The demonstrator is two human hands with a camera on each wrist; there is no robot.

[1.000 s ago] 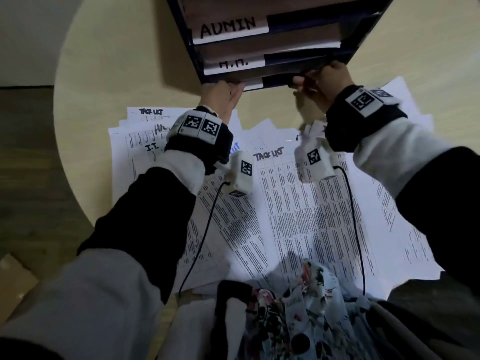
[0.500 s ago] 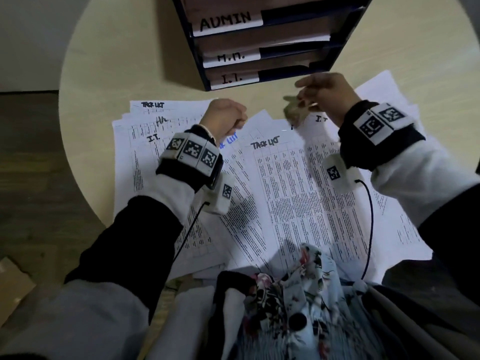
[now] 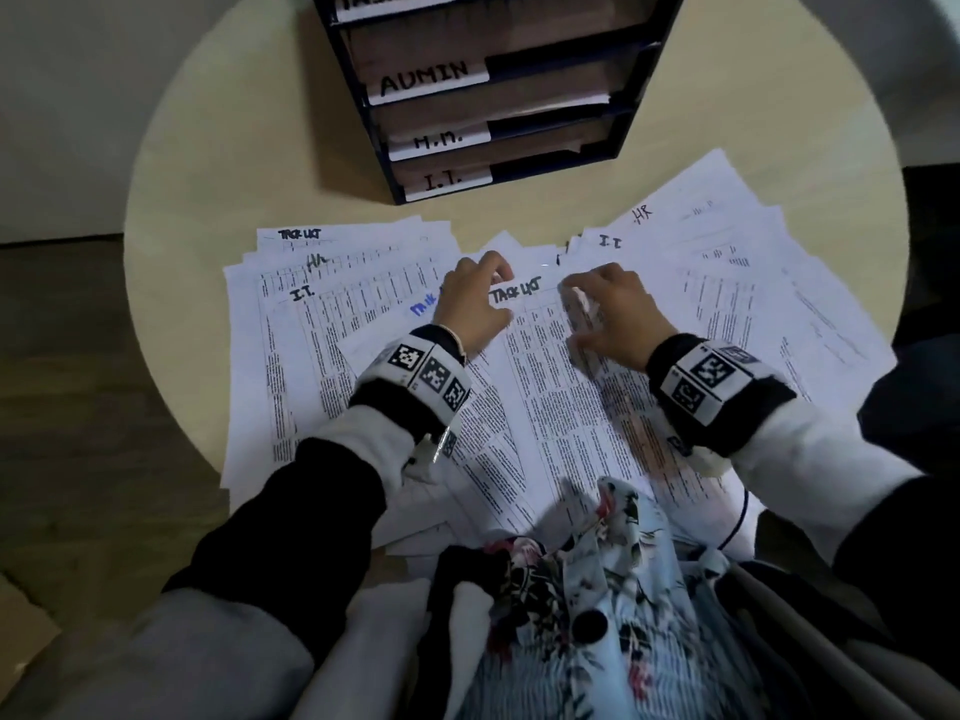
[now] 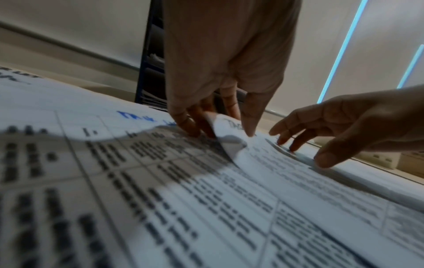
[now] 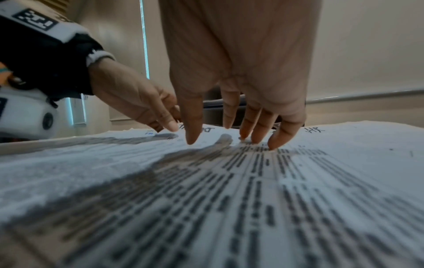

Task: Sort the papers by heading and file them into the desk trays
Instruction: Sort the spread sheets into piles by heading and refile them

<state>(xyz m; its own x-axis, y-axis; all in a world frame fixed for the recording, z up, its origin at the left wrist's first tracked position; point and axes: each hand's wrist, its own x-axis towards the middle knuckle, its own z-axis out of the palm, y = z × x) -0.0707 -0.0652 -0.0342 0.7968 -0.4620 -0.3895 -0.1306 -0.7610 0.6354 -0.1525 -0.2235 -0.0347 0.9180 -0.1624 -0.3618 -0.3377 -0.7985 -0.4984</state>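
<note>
Printed sheets lie fanned over a round table. The top middle sheet is headed TASK LIST. My left hand pinches that sheet's upper left corner; in the left wrist view the corner curls up between thumb and fingers. My right hand rests on the same sheet with straight, spread fingertips pressing it down. The dark stacked trays stand beyond the papers, with labels reading ADMIN, an unclear middle one and I.T..
Other sheets carry headings: I.T. on the left, HR and I.T. on the right. A floral garment overlaps the papers at the near table edge. Floor shows left of the table.
Both hands have come away from the bottom tray's front, moved back toward me and dropped onto the TASK LIST sheet. The left hand has taken hold of its corner.
</note>
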